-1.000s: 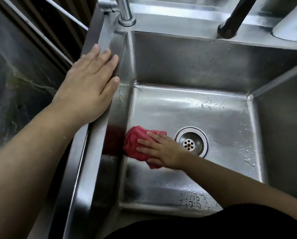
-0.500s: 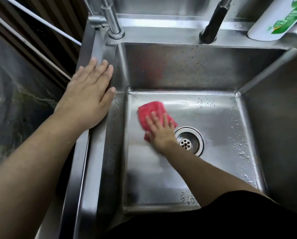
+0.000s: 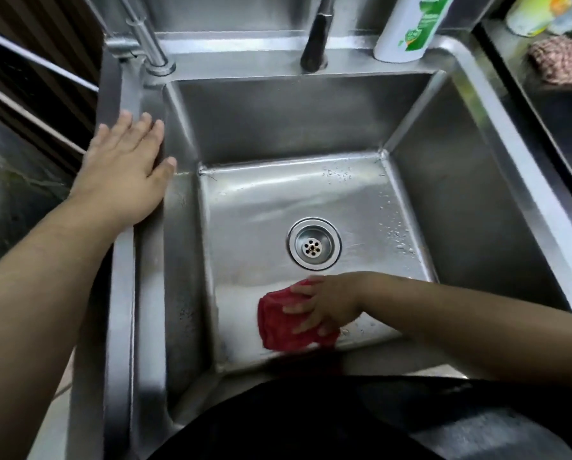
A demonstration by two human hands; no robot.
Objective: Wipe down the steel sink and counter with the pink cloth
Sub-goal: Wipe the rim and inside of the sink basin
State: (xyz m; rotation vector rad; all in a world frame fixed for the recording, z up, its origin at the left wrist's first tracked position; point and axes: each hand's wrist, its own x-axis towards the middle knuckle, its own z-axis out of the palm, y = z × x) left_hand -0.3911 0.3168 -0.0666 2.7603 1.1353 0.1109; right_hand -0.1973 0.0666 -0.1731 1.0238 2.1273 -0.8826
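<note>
The steel sink [image 3: 278, 117] fills the view, with a round drain [image 3: 313, 244] in its wet floor. A folded pink cloth [image 3: 274, 323] lies on the floor at the near edge, in front of the drain. My right hand [image 3: 331, 303] presses down on the cloth with its fingers laid flat across it. My left hand [image 3: 125, 171] rests flat on the sink's left rim, fingers straight and pointing away from me. Water drops cling to the floor's far and right sides.
On the back ledge stand a steel tap [image 3: 145, 41] at the left, a black faucet [image 3: 316, 41] in the middle and a white-and-green bottle [image 3: 410, 24] at the right. A checked brown cloth [image 3: 563, 61] lies on the counter at far right.
My right hand has swept the pink cloth from the floor's left side up toward the back, then down to the near edge in front of the drain. My left hand stayed on the rim.
</note>
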